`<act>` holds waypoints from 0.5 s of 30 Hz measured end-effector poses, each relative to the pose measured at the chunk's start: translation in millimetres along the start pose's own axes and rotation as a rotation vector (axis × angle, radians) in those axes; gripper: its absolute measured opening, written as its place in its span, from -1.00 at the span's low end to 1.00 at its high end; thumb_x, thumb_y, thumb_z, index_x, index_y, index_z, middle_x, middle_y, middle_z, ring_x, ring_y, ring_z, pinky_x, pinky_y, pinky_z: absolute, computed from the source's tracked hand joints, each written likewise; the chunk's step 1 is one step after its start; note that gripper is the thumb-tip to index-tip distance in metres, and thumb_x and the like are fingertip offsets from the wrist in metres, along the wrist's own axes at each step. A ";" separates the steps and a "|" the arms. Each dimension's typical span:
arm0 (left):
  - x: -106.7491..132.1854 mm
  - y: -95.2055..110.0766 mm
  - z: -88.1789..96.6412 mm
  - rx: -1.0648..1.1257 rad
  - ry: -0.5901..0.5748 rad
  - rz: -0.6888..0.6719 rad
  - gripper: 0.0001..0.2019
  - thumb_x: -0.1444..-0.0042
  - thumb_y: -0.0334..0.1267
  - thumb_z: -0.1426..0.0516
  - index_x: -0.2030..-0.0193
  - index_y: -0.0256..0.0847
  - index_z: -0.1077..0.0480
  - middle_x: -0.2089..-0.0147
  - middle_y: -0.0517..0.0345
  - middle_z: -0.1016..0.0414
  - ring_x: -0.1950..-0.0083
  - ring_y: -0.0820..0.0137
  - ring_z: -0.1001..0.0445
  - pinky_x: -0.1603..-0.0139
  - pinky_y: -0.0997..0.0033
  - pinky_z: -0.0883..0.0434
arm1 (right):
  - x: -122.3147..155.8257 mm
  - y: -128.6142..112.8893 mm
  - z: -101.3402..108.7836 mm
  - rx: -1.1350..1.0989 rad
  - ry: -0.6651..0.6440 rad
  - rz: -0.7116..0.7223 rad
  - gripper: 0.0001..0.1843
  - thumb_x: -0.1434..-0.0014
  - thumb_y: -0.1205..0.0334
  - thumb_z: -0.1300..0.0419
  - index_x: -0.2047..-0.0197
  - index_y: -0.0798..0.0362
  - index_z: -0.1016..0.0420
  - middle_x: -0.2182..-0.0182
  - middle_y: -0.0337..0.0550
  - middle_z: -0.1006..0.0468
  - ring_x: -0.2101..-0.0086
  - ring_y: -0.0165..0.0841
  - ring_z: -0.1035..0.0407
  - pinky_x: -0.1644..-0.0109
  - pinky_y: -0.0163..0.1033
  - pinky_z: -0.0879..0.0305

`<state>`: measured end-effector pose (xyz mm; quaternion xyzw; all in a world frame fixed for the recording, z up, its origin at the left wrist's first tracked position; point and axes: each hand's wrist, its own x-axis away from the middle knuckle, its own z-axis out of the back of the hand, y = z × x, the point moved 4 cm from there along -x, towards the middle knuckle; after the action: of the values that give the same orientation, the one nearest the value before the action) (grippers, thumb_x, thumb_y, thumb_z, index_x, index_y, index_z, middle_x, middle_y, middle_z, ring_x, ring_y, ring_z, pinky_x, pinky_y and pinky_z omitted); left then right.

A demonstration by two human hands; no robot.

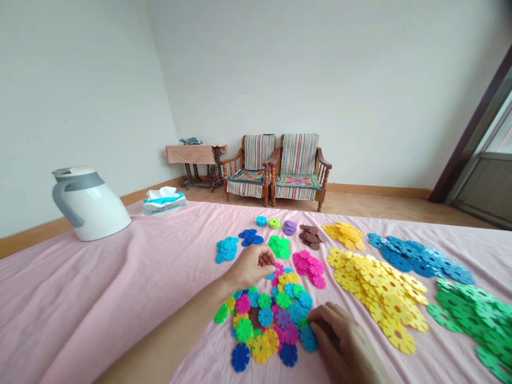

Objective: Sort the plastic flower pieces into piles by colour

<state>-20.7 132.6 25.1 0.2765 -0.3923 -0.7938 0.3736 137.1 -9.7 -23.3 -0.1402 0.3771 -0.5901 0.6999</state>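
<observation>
Piles [306, 265] lie sorted beyond my unsorted heap [265, 317], left hand [256, 265] seemingly pinching a pink disc [279, 270], right hand [343, 332] unclear.

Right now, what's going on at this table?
A person has both bare hands at a mixed-colour pile of plastic discs on a pink cloth. The left hand is at a pink disc on the far edge; whether it grips it is unclear. The right hand is at the pile's right edge, by a blue disc. Single-colour piles lie beyond and to the right, the biggest yellow, blue and green.
</observation>
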 end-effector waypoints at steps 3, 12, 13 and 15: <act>-22.9 4.1 -14.8 0.010 0.047 -0.010 -0.95 0.12 -0.43 -0.15 0.44 -0.31 -0.42 0.49 0.19 -0.44 0.44 0.47 -0.40 0.40 0.53 -0.35 | -0.5 0.4 -0.3 0.014 -0.022 -0.002 -0.78 -0.23 0.19 0.02 0.40 0.01 -0.36 0.47 -0.20 -0.42 0.40 -0.35 -0.34 0.34 -0.31 -0.17; -63.6 12.7 -59.8 -0.141 0.095 -0.010 -0.85 0.12 -0.47 -0.14 0.38 -0.29 -0.50 0.39 0.11 -0.55 0.38 0.41 -0.47 0.33 0.50 -0.39 | -3.0 -2.5 2.0 0.046 -0.096 -0.013 -0.77 -0.24 0.22 0.04 0.38 0.03 -0.37 0.44 -0.18 -0.44 0.37 -0.36 -0.36 0.31 -0.31 -0.21; -61.6 12.9 -56.5 -0.158 0.110 -0.017 -0.83 0.09 -0.46 -0.13 0.34 -0.28 -0.51 0.35 0.10 -0.57 0.36 0.40 -0.48 0.31 0.48 -0.39 | -2.8 -2.6 2.4 0.049 -0.087 -0.016 -0.77 -0.24 0.22 0.04 0.38 0.03 -0.37 0.44 -0.18 -0.44 0.37 -0.36 -0.36 0.31 -0.31 -0.21; -53.7 14.7 -46.7 -0.216 0.137 -0.069 -0.79 0.03 -0.45 -0.08 0.28 -0.25 -0.52 0.28 0.09 -0.58 0.31 0.39 -0.49 0.25 0.44 -0.39 | -2.2 -2.6 2.2 0.054 -0.079 -0.014 -0.76 -0.24 0.21 0.05 0.38 0.03 -0.37 0.44 -0.18 -0.44 0.37 -0.36 -0.36 0.31 -0.30 -0.21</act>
<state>49.5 150.6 20.0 0.3014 -0.2682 -0.8231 0.3996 136.7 -8.9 -19.4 -0.1472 0.3322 -0.5990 0.7135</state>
